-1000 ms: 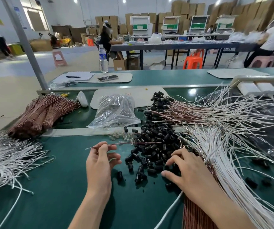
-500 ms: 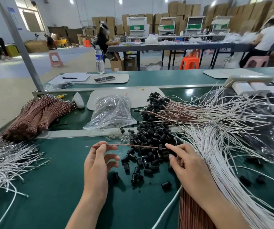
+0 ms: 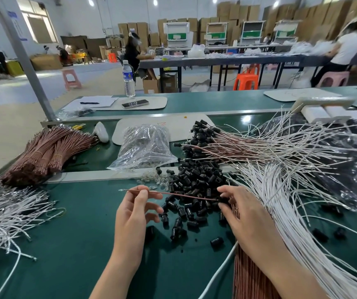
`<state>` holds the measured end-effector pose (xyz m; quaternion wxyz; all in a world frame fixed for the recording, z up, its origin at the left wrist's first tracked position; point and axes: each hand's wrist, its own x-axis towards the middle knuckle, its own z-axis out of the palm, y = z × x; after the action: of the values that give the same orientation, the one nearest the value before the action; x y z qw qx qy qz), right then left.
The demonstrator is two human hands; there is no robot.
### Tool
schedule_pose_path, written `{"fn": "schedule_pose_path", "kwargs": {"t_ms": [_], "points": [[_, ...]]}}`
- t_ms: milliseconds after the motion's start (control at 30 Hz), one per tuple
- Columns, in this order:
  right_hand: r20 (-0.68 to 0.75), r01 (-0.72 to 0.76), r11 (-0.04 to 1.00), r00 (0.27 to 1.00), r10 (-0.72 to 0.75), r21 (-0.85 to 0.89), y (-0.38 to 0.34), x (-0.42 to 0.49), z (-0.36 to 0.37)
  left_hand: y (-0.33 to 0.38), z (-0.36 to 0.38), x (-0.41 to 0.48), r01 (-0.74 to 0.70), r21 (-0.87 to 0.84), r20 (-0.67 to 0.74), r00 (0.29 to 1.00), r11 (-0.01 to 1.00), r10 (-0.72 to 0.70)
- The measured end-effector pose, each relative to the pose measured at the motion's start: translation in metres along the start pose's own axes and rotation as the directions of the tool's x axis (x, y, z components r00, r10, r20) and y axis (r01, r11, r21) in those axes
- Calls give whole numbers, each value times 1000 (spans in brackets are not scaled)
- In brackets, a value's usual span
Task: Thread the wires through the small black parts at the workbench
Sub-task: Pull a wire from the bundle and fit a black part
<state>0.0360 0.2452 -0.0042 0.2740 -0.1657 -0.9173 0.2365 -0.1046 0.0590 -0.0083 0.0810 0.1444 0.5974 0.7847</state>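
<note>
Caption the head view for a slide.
Left hand pinches a brown wire; right hand pinches its far end beside the pile of black parts on the green bench.

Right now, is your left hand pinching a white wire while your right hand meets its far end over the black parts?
Not quite: the head view shows the wire in the left hand is reddish-brown, not white. The right hand does meet its far end over the black parts.

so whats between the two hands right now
Head view: a thin brown wire runs from the left hand to the right hand, over loose black parts.
</note>
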Motion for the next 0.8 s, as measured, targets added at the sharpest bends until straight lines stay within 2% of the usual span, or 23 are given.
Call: {"fn": "schedule_pose_path", "kwargs": {"t_ms": [167, 333, 500, 600, 700, 800], "points": [[-74, 63, 996, 995, -68, -65, -1, 0, -2, 1, 1, -2, -24, -11, 8, 1000, 1000, 24], [-98, 39, 998, 995, -34, 53, -3, 1, -2, 1, 4, -3, -23, -34, 5, 1000, 999, 23], [-125, 68, 995, 990, -58, 70, -2, 0, 0, 0, 5, -3, -30, 9, -41, 999, 1000, 30], [-137, 67, 993, 989, -53, 99, -3, -1, 2, 1, 7, -4, -19, -11, -13, 1000, 1000, 19], [-133, 57, 991, 990, -41, 118, -3, -1, 3, 3, 7, -3, 10, -88, -4, 1000, 996, -10], [-134, 45, 989, 991, -27, 137, -2, -1, 2, 7, 8, -2, 43, -272, -35, 998, 961, -55]]}}
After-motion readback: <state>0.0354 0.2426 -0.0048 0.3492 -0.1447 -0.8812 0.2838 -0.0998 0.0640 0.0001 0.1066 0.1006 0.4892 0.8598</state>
